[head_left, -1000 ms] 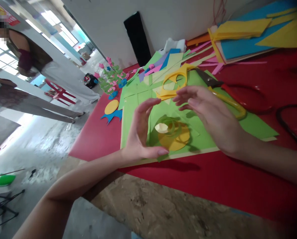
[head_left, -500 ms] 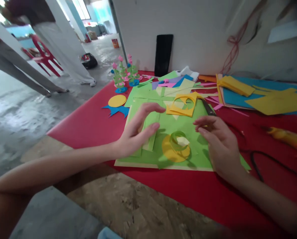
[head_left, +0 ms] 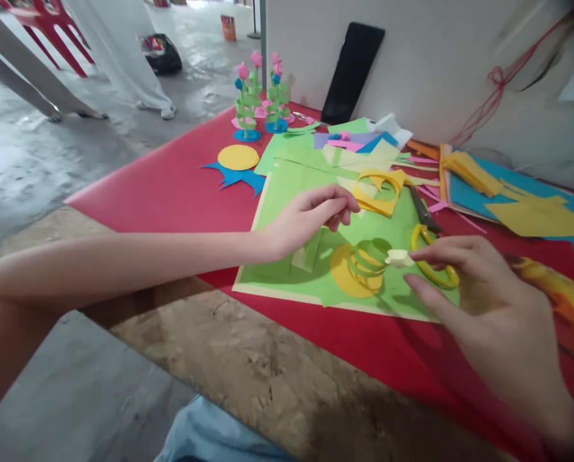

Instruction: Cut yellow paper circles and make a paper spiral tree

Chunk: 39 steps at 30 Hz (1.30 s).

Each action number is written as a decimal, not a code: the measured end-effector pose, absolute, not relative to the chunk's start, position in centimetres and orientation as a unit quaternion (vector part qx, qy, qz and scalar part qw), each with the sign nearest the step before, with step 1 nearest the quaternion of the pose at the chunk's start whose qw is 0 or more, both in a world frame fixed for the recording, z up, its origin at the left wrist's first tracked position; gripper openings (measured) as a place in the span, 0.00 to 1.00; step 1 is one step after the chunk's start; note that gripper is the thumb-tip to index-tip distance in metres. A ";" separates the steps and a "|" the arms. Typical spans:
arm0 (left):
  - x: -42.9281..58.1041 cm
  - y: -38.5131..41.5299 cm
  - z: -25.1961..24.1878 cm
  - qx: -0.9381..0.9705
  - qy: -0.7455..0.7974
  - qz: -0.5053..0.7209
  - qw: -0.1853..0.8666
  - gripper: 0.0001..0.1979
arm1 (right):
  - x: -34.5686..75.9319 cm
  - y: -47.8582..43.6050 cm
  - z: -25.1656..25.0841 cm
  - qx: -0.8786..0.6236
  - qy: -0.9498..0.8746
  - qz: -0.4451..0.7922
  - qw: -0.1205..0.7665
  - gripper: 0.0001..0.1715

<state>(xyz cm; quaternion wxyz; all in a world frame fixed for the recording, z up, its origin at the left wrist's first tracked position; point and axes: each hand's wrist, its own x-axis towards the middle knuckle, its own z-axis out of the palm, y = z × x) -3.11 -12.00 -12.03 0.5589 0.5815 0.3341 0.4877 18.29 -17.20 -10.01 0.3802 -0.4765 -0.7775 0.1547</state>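
Observation:
A green paper spiral (head_left: 365, 263) stands on a yellow paper disc (head_left: 341, 274) and leans right, its coils pulled apart. At its top sits a small pale paper star (head_left: 399, 258). My right hand (head_left: 501, 314) is just right of the star, index fingertip at its edge, thumb lower and apart; whether the finger touches it I cannot tell. My left hand (head_left: 311, 215) hovers over the green paper sheets (head_left: 287, 192), fingers curled together with nothing visible in them. Scissors with yellow handles (head_left: 453, 277) lie behind my right hand.
Several paper flowers with blue bases (head_left: 247, 135) stand at the back left, near yellow circles (head_left: 237, 157) and a blue jagged cutout (head_left: 236, 178). A black phone (head_left: 353, 72) leans on the wall. A yellow glue gun (head_left: 556, 289) lies far right. Beyond the table, people's legs (head_left: 118, 58) show.
My left hand has gone from spread fingers to curled. My right hand has drawn nearer, uncovering the scissors' handles. The spiral has stretched and tilted right. The view has shifted downward.

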 end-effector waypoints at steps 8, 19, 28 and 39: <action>-2.9 -12.4 -12.2 0.618 0.347 0.471 0.525 0.11 | 17.0 -17.0 -10.8 -0.485 -0.764 0.160 0.394 0.07; -2.8 -12.2 -12.7 0.632 0.340 0.469 0.515 0.11 | 16.8 -17.0 -11.2 -0.481 -0.747 0.178 0.424 0.08; -2.8 -12.2 -12.8 0.643 0.345 0.465 0.501 0.11 | 16.6 -16.9 -11.1 -0.477 -0.749 0.172 0.426 0.07; -2.7 -12.2 -12.6 0.643 0.353 0.459 0.501 0.12 | 16.6 -17.0 -11.1 -0.479 -0.739 0.196 0.431 0.09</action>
